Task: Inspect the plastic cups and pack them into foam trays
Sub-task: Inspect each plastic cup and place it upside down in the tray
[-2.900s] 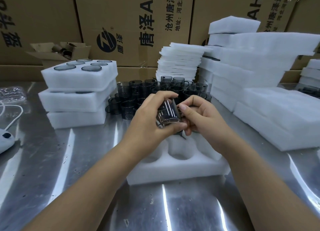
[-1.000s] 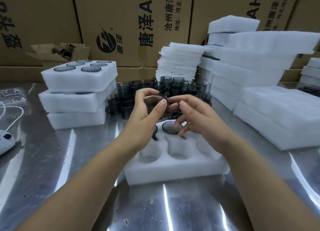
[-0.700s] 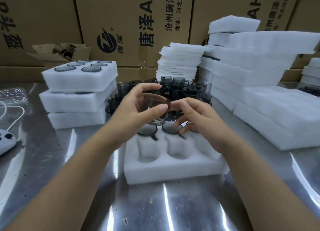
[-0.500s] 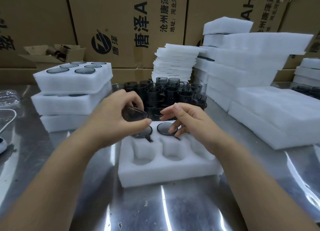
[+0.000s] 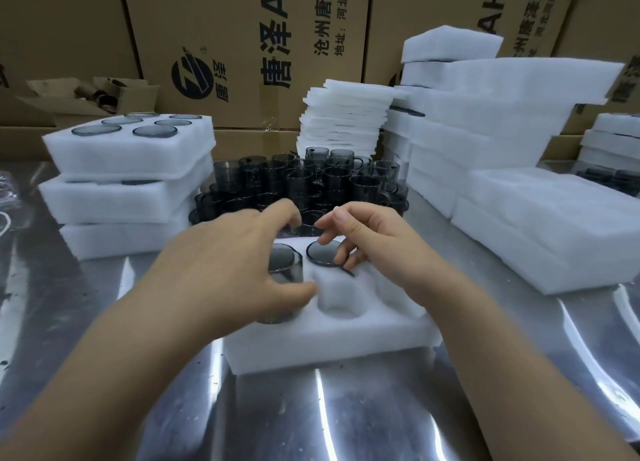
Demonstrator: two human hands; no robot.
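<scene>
Cardboard boxes (image 5: 242, 45) back a steel table (image 5: 346, 408) bearing foam trays (image 5: 131, 156).

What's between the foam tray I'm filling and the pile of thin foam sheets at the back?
A cluster of loose dark cups standing on the steel table, shown in the head view.

Packing station, factory or warehouse sort. Printed cartons (image 5: 242, 45) are standing along the far edge of the steel table (image 5: 346, 419); foam trays (image 5: 502, 131) are sitting stacked near its left and right edges; many identical dark cups (image 5: 304, 180) are crowding its middle.
</scene>
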